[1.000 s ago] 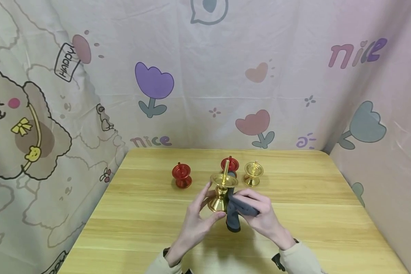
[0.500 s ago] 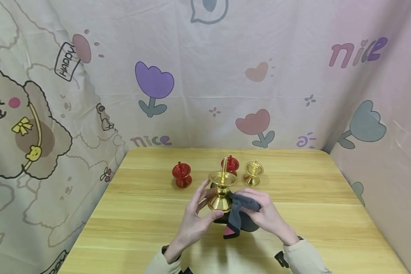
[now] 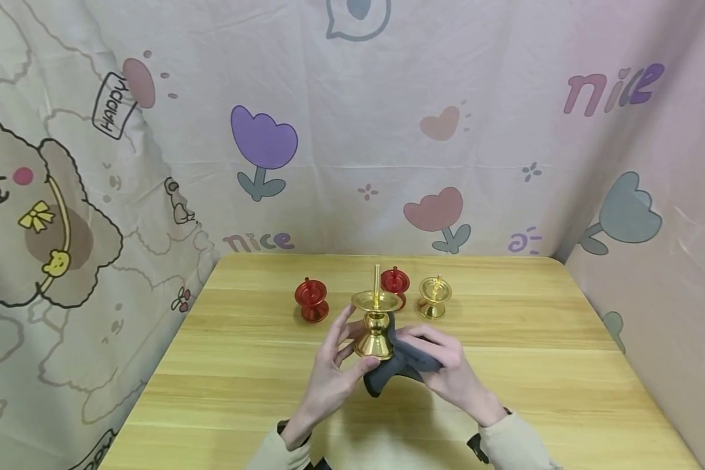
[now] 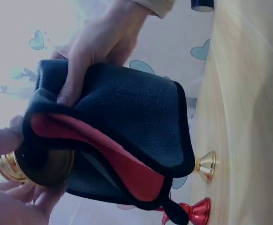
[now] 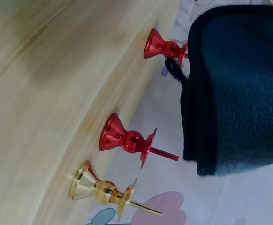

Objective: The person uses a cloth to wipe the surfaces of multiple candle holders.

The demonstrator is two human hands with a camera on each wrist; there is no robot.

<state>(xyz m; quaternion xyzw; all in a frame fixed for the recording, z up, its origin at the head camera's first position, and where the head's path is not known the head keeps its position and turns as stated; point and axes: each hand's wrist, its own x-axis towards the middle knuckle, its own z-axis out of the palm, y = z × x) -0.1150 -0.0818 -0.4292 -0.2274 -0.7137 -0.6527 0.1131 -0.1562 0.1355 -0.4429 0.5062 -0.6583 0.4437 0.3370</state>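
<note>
My left hand [image 3: 333,380] holds a gold candle holder [image 3: 376,336] by its base, upright and raised over the table, its thin spike pointing up. In the left wrist view the dark underside of the base [image 4: 45,166] shows between the fingers. A dark grey cloth [image 3: 408,359] with black edging is pinched in my right hand [image 3: 446,365] and lies against the right side of the holder. The cloth's pink-red inner face [image 4: 127,171] shows in the left wrist view. In the right wrist view the cloth [image 5: 249,93] fills the right side, and the right hand is out of sight there.
Further back on the wooden table [image 3: 241,365] stand a red candle holder [image 3: 313,301] at left, another red one [image 3: 395,282] partly behind the held one, and a smaller-looking gold one [image 3: 435,297]. A printed curtain [image 3: 341,130] hangs behind the table's far edge.
The held gold candle holder has shifted slightly left and stands straighter. The right hand has moved the cloth about against it, and the cloth's hanging folds have changed shape. The standing holders have stayed put.
</note>
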